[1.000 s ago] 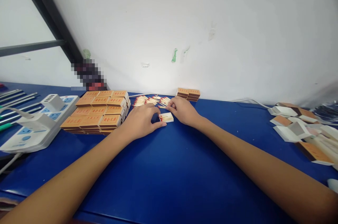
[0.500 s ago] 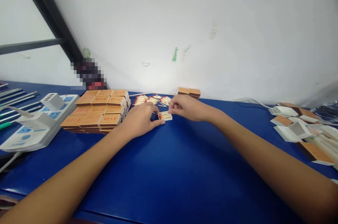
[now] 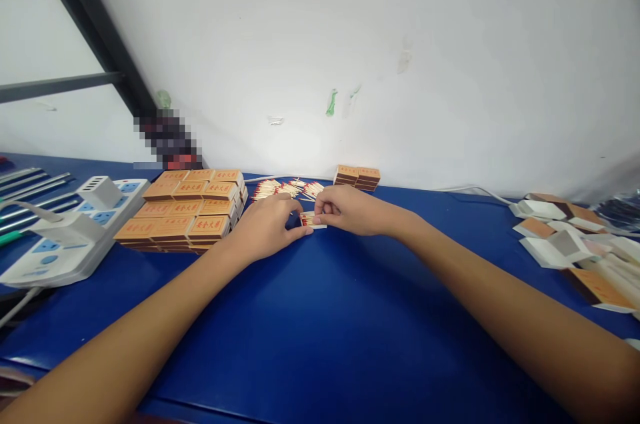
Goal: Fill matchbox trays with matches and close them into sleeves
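A small white matchbox tray [image 3: 320, 226] with red-headed matches in it lies on the blue table. My left hand [image 3: 273, 224] grips its left end between thumb and fingers. Over the tray's right part, my right hand [image 3: 343, 209] has its fingers pinched together; whatever they hold is too small to make out. Just behind both hands is a spread of loose matches [image 3: 269, 189] with red heads. Orange matchboxes [image 3: 167, 209] are stacked in several rows left of my left hand.
Against the wall stands a small stack of matchboxes [image 3: 357, 176]. A white power strip [image 3: 103, 227] with plugs and metal rods [image 3: 37, 201] are at the left. Opened box pieces [image 3: 560, 244] pile up on the right, near a white cable [image 3: 470, 189].
My right hand has moved slightly left and down, so its fingers are now over the tray. My left hand has kept its hold on the tray.
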`<state>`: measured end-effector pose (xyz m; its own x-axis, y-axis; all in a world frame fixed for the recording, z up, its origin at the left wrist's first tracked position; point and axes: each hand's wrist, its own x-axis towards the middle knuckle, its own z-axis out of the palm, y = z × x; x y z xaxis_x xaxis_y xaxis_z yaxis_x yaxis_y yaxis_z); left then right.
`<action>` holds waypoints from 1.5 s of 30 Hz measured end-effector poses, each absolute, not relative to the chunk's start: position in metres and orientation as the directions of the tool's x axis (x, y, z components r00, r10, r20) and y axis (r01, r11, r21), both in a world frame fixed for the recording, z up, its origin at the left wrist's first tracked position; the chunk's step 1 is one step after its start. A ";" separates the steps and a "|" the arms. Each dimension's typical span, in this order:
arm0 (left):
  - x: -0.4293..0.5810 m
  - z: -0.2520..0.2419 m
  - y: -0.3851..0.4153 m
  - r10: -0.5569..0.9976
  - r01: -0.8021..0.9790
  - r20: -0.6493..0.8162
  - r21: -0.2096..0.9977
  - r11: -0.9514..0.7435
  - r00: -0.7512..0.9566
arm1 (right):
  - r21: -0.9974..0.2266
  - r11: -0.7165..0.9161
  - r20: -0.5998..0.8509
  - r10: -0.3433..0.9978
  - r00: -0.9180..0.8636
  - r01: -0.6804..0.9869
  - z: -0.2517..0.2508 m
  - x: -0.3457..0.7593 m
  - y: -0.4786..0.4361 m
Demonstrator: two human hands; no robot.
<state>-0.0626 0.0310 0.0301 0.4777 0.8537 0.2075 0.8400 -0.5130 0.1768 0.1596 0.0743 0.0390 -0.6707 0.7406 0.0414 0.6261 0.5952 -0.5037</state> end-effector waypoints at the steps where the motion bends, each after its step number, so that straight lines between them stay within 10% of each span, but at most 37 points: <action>1: -0.063 0.030 0.031 0.855 0.841 0.205 0.180 -0.511 0.476 | -0.495 0.590 0.040 0.748 -0.662 0.638 0.040 0.160 0.074; 45: -0.062 0.030 0.030 0.848 0.808 0.184 0.257 -0.529 0.497 | -0.364 0.609 0.274 0.793 -0.544 0.705 0.028 0.160 0.082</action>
